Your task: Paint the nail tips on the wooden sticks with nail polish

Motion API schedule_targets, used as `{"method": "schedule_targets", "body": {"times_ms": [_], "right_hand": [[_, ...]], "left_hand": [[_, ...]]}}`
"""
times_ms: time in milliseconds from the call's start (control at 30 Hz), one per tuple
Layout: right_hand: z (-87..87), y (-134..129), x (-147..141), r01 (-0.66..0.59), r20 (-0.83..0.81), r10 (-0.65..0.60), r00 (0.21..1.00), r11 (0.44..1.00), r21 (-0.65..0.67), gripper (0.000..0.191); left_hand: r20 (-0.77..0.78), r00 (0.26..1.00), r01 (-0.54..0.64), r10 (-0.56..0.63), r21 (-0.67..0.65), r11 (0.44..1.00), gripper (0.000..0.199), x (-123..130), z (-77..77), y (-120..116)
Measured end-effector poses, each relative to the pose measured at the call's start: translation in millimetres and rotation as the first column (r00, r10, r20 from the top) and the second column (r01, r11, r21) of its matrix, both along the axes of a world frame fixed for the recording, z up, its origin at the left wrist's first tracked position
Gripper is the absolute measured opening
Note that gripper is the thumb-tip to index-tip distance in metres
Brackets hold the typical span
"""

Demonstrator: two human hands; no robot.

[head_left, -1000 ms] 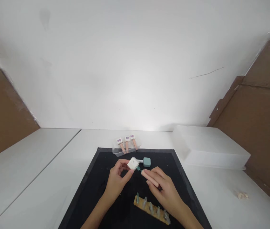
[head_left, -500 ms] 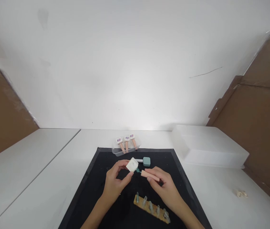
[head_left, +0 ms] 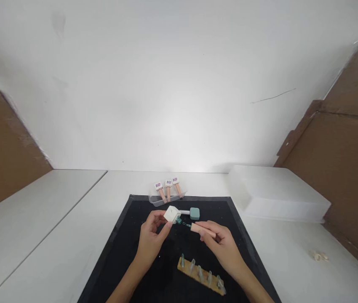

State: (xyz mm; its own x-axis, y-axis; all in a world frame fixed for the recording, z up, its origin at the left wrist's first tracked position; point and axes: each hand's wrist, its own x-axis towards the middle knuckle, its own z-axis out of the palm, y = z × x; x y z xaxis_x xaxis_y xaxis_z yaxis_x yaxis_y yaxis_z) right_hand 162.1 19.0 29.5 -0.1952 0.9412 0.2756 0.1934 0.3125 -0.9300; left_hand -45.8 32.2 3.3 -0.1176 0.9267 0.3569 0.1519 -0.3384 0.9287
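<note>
My left hand (head_left: pixel 153 235) grips a white nail polish bottle (head_left: pixel 172 214), tilted so that its green-stained neck points to the right. Between the fingers of my right hand (head_left: pixel 218 240) is a pink nail polish brush cap (head_left: pixel 203 230); its green-coated brush is out of the bottle, a small gap from the neck. Just behind them lies a small lamp-like thing (head_left: pixel 194 213) with a green square head and a white stem. Nearer to me, a wooden strip (head_left: pixel 194 275) carries several nail tips, the leftmost one green and the others clear or greyish.
A clear plastic tray (head_left: pixel 156 203) at the back holds three white bottles with pink caps. The black mat (head_left: pixel 118 256) lies under my hands. To the right stand a white box (head_left: pixel 280 195) and some small beige rings (head_left: pixel 319 256). Brown panels rise at both sides.
The brush has come away from the bottle's neck as my right hand moved slightly right. My left hand shifted the bottle a little left and up.
</note>
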Motion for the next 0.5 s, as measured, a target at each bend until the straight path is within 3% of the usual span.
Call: {"method": "schedule_targets", "body": {"times_ms": [300,500], "right_hand": [[1.3,-0.9,-1.1,-0.011,0.050,0.010,0.999,1.000,0.024,0.023],[0.9,-1.5,-1.1,0.011,0.114,-0.025,0.993,0.993,0.119,0.022]], "left_hand": [[-0.060,0.998,0.026,-0.026,0.012,1.000,0.017,0.6,-2.3,-1.1],[-0.087,0.996,0.025,-0.023,0.019,1.000,0.017,2.5,-0.3,-1.1]]}}
